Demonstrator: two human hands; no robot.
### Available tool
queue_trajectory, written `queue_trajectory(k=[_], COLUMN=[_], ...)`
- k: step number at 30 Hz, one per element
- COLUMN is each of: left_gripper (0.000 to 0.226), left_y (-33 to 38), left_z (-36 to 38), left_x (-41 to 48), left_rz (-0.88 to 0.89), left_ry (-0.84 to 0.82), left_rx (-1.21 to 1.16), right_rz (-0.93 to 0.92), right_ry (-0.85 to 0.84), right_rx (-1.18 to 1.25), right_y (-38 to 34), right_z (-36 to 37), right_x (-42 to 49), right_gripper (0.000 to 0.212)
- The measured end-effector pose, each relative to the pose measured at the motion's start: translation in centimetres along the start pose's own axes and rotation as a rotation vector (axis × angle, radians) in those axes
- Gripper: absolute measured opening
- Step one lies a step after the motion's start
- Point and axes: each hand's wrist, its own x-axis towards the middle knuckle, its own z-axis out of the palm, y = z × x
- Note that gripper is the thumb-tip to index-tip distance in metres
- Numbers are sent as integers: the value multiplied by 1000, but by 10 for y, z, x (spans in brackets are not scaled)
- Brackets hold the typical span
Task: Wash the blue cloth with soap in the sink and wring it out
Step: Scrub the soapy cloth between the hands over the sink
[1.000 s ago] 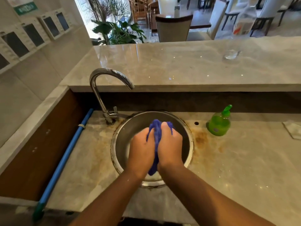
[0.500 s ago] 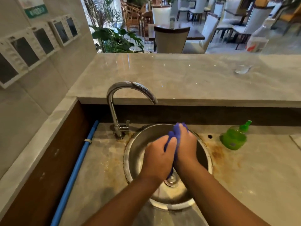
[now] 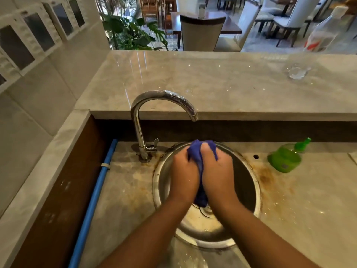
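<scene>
Stained marble tabletop (image 3: 309, 206) with round steel sink (image 3: 257, 190) at its back edge, under a raised ledge (image 3: 212, 80); dining chairs (image 3: 201, 33) beyond. Left hand (image 3: 183, 176) and right hand (image 3: 219, 175) grip the bunched blue cloth (image 3: 195, 149) above the sink. Label on green soap bottle (image 3: 284, 161) unreadable.

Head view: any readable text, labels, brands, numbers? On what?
Nothing legible.
green soap bottle: small dark label, too small to read.
clear bottle, far right: red and white label, blurred.
wall frames: dark panels, no print readable.
</scene>
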Motion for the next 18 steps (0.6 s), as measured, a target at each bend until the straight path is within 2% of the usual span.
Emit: queue_trajectory(k=[3, 5, 7, 9, 11, 14, 18], left_gripper=[33, 37, 31, 29, 30, 22, 21], left_y=[-2, -8, -13, -15, -19, -28, -35], left_z=[13, 18, 18, 18, 19, 15, 2], left_x=[-34, -32, -10, 3, 1, -12, -5], left_rz=[113, 127, 45, -86, -131, -150, -224], left_ry=[-57, -88, -13, 58, 29, -37, 83], left_rx=[74, 138, 161, 69, 47, 31, -137], right_rz=[162, 209, 148, 37, -3, 71, 148], right_ry=[85, 102, 76, -19, -87, -59, -95], right_rx=[21, 100, 99, 31, -24, -34, 64], right_y=[7, 20, 29, 36, 46, 57, 61], right_z=[-10, -17, -20, -19, -21, -39, -61], right_x=[50, 52, 27, 4, 9, 41, 54], right_gripper=[34, 33, 32, 33, 35, 35, 33])
